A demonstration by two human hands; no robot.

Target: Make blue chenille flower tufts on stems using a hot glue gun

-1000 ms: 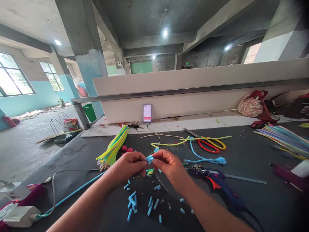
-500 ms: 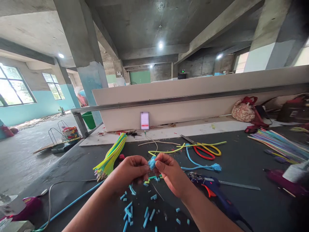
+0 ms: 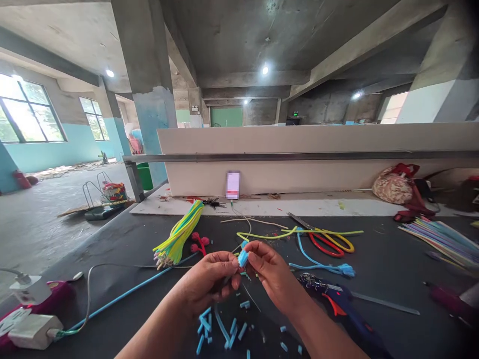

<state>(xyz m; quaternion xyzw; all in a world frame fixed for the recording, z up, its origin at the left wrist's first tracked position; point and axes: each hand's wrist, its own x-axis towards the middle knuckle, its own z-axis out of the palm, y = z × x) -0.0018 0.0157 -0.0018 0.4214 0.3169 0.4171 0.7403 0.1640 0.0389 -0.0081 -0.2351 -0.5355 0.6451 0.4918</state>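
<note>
Both my hands meet above the dark table [image 3: 381, 259]. My left hand [image 3: 209, 279] and my right hand [image 3: 267, 271] pinch a small blue fuzzy piece [image 3: 243, 258] between their fingertips. Under them lie several short blue cut pieces [image 3: 224, 331]. A bundle of yellow and green pipe cleaners [image 3: 178, 234] lies to the left. A blue glue gun [image 3: 337, 301] rests just right of my right wrist. Red and yellow scissors [image 3: 327, 240] lie farther back, among loose yellow and blue pipe cleaners [image 3: 318, 264].
A phone [image 3: 232, 184] leans against the white board at the table's back. A power strip with plugs [image 3: 30, 326] and a long blue cable [image 3: 123, 296] sit at the left. Pastel pipe cleaners [image 3: 441, 237] and bags [image 3: 392, 184] lie at the right.
The camera view has shifted slightly; my hands have stayed together on the blue piece, turning it between the fingertips. The things on the table have not moved.
</note>
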